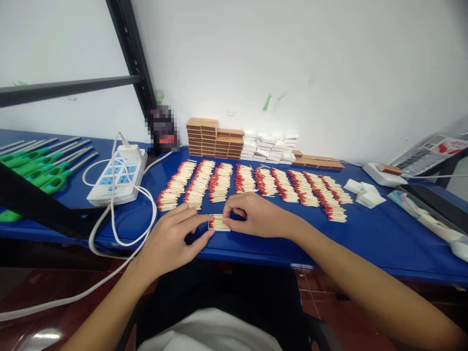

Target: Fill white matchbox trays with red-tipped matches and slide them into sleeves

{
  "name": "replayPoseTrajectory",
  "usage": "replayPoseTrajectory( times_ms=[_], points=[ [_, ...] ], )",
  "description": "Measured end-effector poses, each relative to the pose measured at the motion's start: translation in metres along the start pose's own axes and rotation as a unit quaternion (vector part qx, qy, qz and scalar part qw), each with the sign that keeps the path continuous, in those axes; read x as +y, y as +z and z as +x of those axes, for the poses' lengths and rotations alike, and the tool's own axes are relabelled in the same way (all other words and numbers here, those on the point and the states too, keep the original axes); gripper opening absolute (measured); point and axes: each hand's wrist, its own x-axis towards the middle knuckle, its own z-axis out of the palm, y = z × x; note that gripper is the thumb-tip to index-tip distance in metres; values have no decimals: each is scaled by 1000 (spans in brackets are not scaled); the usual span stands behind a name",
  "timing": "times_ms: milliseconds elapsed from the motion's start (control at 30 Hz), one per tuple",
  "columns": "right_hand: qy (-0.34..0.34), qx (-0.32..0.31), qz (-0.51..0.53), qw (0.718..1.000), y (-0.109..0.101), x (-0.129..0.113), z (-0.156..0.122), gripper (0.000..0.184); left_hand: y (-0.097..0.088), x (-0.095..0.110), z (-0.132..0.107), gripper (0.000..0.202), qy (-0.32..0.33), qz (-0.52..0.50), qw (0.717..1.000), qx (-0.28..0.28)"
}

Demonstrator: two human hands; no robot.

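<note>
Near the table's front edge lies a small white matchbox tray [220, 230] filled with red-tipped matches [218, 222]. My left hand [171, 236] grips its left end between thumb and index finger, by the match heads. At the right end, the curled fingers and thumb of my right hand [258, 215] are closed on the tray, covering that end and the match tails. Just beyond my hands, several slanted rows of loose matches [245, 179] lie on the blue table [369, 234], their red heads mostly to the left.
Against the wall stand stacked brown matchboxes [204, 139], piled white trays [268, 147] and a low brown row [321, 162]. A few white trays [365, 194] lie right. At left are a power strip [119, 178], white cables [153, 209], green-handled tools [40, 168] and a black rack post [127, 44].
</note>
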Motion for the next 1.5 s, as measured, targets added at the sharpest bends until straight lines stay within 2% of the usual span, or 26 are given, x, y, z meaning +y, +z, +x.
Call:
replayPoseTrajectory(
  times_ms=[233,500,833,1167,1267,1367,1500],
  points=[
    [-1,1,10,1000,0,1,-1,5,0,1,0,13,-2,-4,1000,-4],
    [-45,4,20,999,0,0,-2,13,0,-1,-1,12,19,-16,1000,-7],
    [-10,-3,9,1000,-1,1,-3,8,1,-2,-2,12,20,-15,1000,2],
    [-10,15,15,1000,-2,2,-4,5,2,-2,-1,11,27,-23,999,4],
    [-7,56,19,998,-2,3,-6,20,1,-2,0,12,28,-22,999,11],
    [10,48,25,998,0,3,-7,41,0,-1,0,14,28,-14,999,27],
    [9,31,5,999,-6,5,-7,41,0,-1,0,23,18,-11,999,25]
  ],
)
